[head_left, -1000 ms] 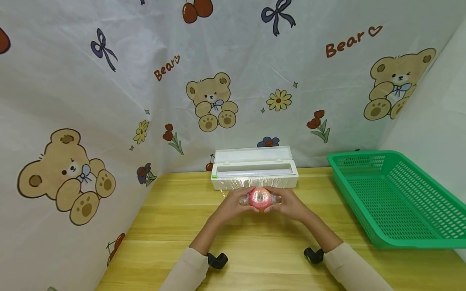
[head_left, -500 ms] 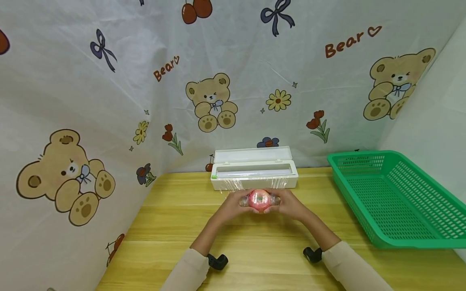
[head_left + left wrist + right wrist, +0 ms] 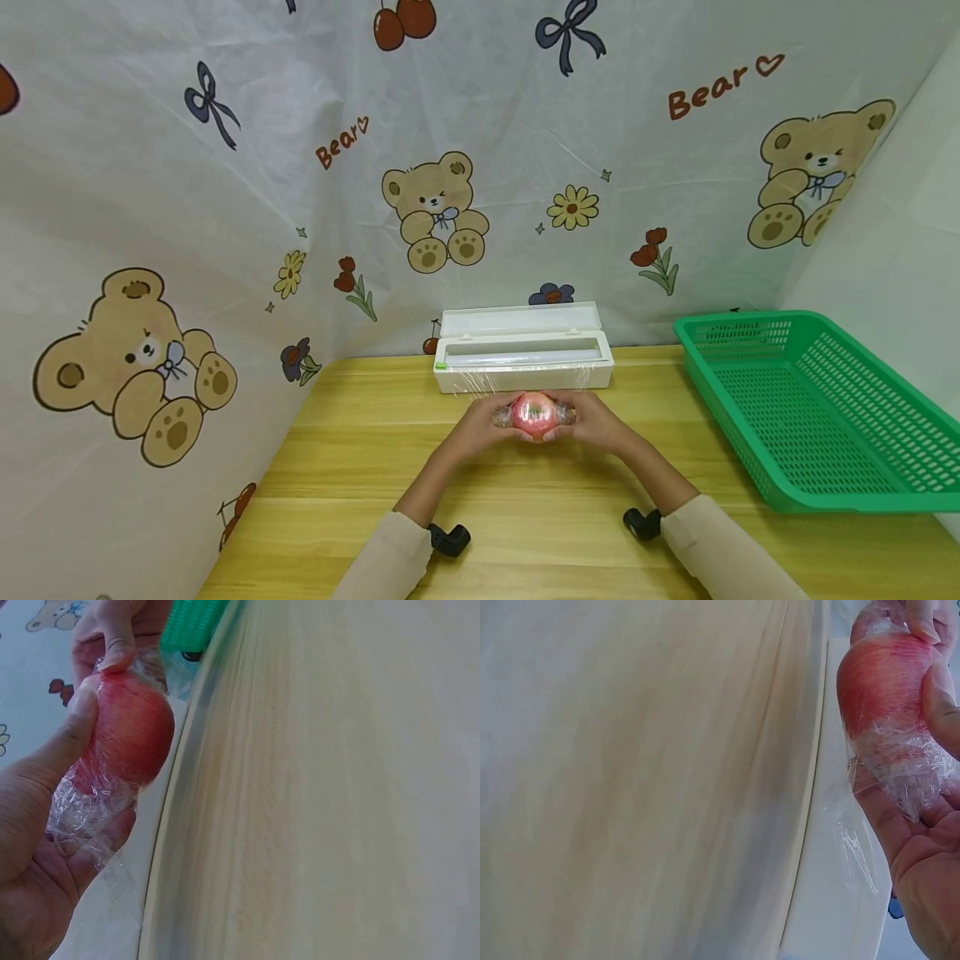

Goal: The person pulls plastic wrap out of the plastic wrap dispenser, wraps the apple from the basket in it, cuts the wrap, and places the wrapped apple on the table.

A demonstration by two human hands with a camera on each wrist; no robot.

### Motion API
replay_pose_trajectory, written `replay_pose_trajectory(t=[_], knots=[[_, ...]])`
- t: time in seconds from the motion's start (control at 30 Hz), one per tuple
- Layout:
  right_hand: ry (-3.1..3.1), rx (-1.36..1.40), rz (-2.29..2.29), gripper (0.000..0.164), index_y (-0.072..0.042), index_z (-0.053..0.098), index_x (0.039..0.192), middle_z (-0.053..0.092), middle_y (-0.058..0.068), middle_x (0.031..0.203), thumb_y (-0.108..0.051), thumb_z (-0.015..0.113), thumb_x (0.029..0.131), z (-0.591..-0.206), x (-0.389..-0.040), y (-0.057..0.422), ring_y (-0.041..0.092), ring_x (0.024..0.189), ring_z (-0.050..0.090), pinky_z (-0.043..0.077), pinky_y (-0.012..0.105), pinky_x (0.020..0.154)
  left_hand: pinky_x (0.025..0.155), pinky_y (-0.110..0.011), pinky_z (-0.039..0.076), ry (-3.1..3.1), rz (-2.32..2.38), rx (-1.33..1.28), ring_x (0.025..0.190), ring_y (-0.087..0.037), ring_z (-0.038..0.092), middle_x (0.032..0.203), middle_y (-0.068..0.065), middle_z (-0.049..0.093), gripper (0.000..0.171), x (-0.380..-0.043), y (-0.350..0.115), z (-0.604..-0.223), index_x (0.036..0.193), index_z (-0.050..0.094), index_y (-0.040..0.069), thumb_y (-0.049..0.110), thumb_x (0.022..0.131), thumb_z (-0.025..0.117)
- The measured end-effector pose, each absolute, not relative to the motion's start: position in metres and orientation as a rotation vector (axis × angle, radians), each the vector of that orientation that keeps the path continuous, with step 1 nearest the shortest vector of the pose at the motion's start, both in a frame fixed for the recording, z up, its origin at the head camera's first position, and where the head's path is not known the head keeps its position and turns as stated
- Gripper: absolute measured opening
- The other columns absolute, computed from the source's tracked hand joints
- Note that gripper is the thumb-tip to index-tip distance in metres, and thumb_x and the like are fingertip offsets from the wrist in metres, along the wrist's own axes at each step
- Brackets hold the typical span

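Note:
A red apple (image 3: 535, 414) wrapped in clear cling film is held between both hands at the middle of the table. My left hand (image 3: 481, 427) grips its left side, thumb on the near face and fingers behind. From the right, my right hand (image 3: 592, 423) holds it the same way. Bunched film (image 3: 86, 814) gathers at the apple's left end, and more crumpled film (image 3: 907, 769) sits in the right palm. Just beyond the hands stands a white cling film box (image 3: 525, 379) with its lid raised and a roll (image 3: 523, 357) inside. Stretched film hangs over the box's front.
A green plastic basket (image 3: 795, 492) stands on the right of the wooden table (image 3: 525, 533). Behind the table hangs a white cloth (image 3: 510, 108) printed with bears. Black wrist cameras (image 3: 450, 541) are worn on both wrists.
The hands and the wrapped apple have come slightly nearer to the body. The film strands over the box's front have thinned. The grip stays the same.

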State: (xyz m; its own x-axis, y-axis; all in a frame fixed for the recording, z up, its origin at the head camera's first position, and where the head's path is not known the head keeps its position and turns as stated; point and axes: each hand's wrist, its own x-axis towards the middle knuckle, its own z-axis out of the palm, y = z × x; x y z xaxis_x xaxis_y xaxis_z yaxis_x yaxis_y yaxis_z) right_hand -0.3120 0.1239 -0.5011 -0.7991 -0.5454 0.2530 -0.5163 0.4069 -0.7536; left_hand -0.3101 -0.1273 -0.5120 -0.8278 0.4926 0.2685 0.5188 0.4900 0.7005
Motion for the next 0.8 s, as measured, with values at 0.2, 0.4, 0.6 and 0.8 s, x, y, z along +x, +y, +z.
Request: replay_pose_trajectory(t=[0.2, 0.4, 0.6, 0.8], knots=[[2.615, -0.968, -1.359, 0.066, 0.0, 0.061, 0.137, 0.067, 0.01, 0.13, -0.016, 0.089, 0.079, -0.5061, -0.3132, 0.1243, 0.028, 0.12, 0.06, 0.049, 0.053, 0.103, 0.108, -0.037, 0.048, -2.677, -1.316, -0.9, 0.126, -0.018, 0.059, 0.136, -0.001, 0.065, 0.07, -0.3108, -0.1275, -0.5167, 0.141, 0.061, 0.014, 0.03, 0.078, 0.089], [2.598, -0.954, -1.355, 0.066, 0.001, 0.061, 0.137, 0.067, 0.011, 0.13, -0.019, 0.088, 0.08, -0.5095, -0.3165, 0.1228, 0.029, 0.121, 0.059, 0.047, 0.055, 0.105, 0.107, -0.036, 0.048, -2.687, -1.325, -0.876, 0.125, -0.017, 0.059, 0.134, 0.0, 0.066, 0.07, -0.313, -0.1279, -0.5211, 0.141, 0.062, 0.015, 0.032, 0.078, 0.089], [2.614, -0.964, -1.339, 0.067, 0.001, 0.061, 0.136, 0.067, 0.011, 0.129, -0.02, 0.089, 0.079, -0.5101, -0.3209, 0.1235, 0.03, 0.122, 0.059, 0.046, 0.056, 0.106, 0.108, -0.034, 0.046, -2.687, -1.373, -0.874, 0.125, -0.01, 0.058, 0.132, 0.007, 0.067, 0.069, -0.317, -0.1271, -0.5218, 0.14, 0.063, 0.02, 0.034, 0.077, 0.09], [2.626, -0.94, -1.326, 0.069, 0.002, 0.061, 0.136, 0.066, 0.013, 0.13, -0.024, 0.09, 0.078, -0.5088, -0.3217, 0.1239, 0.031, 0.122, 0.059, 0.045, 0.057, 0.106, 0.11, -0.034, 0.044, -2.699, -1.419, -0.843, 0.126, -0.011, 0.057, 0.133, 0.006, 0.066, 0.07, -0.3188, -0.1259, -0.5199, 0.14, 0.063, 0.02, 0.03, 0.077, 0.09]])
